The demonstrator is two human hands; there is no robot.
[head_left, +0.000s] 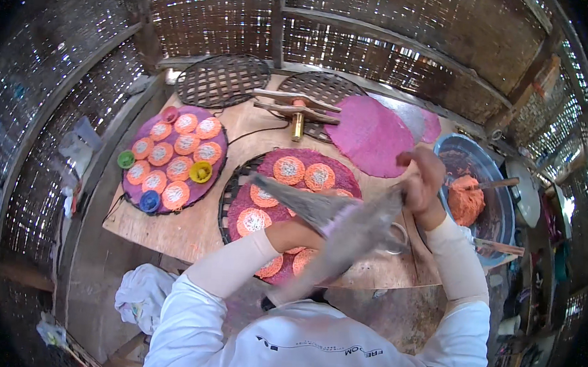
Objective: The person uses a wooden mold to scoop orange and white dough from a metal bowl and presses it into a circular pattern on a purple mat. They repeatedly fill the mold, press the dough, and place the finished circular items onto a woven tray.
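Closest to me, my left hand (295,235) is closed on the lower part of a grey translucent plastic bag (346,221), and my right hand (422,182) is raised and clenched on its far end. That stretches the bag between both fists, slanting over the near edge of the wooden table (188,234), probably to keep it taut and clear of the food underneath. The bag is blurred, so I can't tell whether anything is inside it.

Right below the bag lies a round woven tray (228,203) bearing a purple sheet (294,183) dotted with small orange discs with pale centres, partly hidden by my forearm. To my left sits a 2nd purple round (131,172) with about 9 such discs and small coloured cups on its rim, green, yellow, blue and red, handy to the discs.

To my right a wide blue basin (503,212) holds an orange shredded heap (465,199) with a stick in it.

Further back, a bare pink sheet (371,134) overlaps a dark woven tray, another tray (223,80) leans by the bamboo wall, and a wooden tool (298,109) lies between them.
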